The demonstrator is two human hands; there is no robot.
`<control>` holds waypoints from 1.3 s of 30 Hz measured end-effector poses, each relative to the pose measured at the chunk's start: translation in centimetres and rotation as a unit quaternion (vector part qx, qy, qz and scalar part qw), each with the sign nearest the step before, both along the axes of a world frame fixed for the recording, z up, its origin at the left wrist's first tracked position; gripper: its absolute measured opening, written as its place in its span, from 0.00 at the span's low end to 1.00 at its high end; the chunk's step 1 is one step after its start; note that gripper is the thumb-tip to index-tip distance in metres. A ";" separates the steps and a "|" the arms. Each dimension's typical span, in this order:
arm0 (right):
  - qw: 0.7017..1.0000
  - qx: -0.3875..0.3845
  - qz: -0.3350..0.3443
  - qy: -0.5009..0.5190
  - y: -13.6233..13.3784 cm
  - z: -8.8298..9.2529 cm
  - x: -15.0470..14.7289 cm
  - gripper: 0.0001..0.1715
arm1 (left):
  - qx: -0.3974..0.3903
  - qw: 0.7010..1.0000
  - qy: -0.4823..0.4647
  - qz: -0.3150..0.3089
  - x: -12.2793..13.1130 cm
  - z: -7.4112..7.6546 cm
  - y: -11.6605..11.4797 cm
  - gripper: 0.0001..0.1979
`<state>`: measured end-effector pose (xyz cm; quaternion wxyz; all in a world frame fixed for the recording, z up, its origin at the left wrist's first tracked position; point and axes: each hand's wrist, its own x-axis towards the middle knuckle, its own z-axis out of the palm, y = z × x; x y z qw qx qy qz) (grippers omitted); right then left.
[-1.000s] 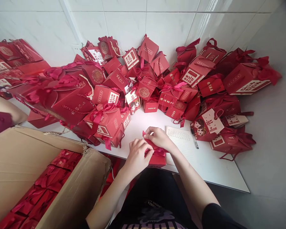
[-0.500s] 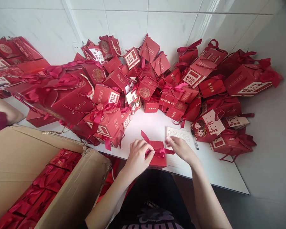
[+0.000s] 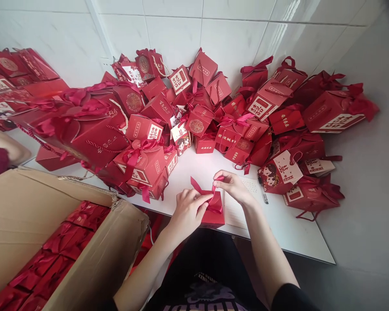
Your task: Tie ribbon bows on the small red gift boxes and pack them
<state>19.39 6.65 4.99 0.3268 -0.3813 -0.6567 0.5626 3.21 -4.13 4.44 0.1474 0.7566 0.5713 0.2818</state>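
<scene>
A small red gift box (image 3: 214, 216) with a red ribbon (image 3: 199, 186) sits at the near edge of the white table (image 3: 278, 222). My left hand (image 3: 188, 209) rests on the box's left side, fingers pinched on the ribbon at its top. My right hand (image 3: 231, 185) hovers above the box's right corner, thumb and finger pinching a ribbon end lifted over the lid. One ribbon tail sticks up to the left between the two hands.
A large heap of red gift boxes and bags (image 3: 194, 112) fills the table's back against the tiled wall. A sheet of paper (image 3: 243, 203) and a pen (image 3: 263, 192) lie right of the box. An open cardboard carton (image 3: 94, 268) holding red boxes stands lower left. Another person's arm (image 3: 6, 151) shows at far left.
My right hand, which had pulled out to the right over the paper, has come back over the box and lifted a ribbon end. My left hand keeps its pinch.
</scene>
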 end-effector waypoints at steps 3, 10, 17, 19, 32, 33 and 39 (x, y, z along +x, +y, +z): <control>0.999 -0.009 -0.012 -0.046 0.9 -1.9 -0.4 0.22 | 0.003 1.000 0.020 0.013 0.2 -0.1 0.0 0.15; 0.944 0.096 -0.282 -0.142 -3.9 -1.6 2.5 0.21 | 0.033 0.994 -0.090 0.051 0.3 -0.1 0.1 0.11; 0.967 0.040 -0.137 -0.212 -8.6 0.5 1.9 0.27 | -0.087 0.962 -0.183 0.181 -1.3 -0.3 -0.8 0.13; 0.966 0.035 -0.136 -0.216 -8.8 0.2 1.4 0.26 | -0.144 0.958 -0.183 0.168 -1.4 -0.3 -1.1 0.16; 0.992 -0.073 -0.097 -0.013 -7.5 -1.3 1.0 0.25 | -0.126 0.933 -0.314 0.125 -1.1 -1.1 -0.9 0.19; 0.992 -0.079 -0.100 -0.001 -7.5 -1.4 1.0 0.25 | -0.122 0.934 -0.312 0.127 -1.0 -1.3 -1.0 0.19; 0.985 -0.125 -0.105 0.053 -7.5 -2.6 1.3 0.24 | -0.124 0.929 -0.331 0.115 -1.1 -2.0 -1.4 0.18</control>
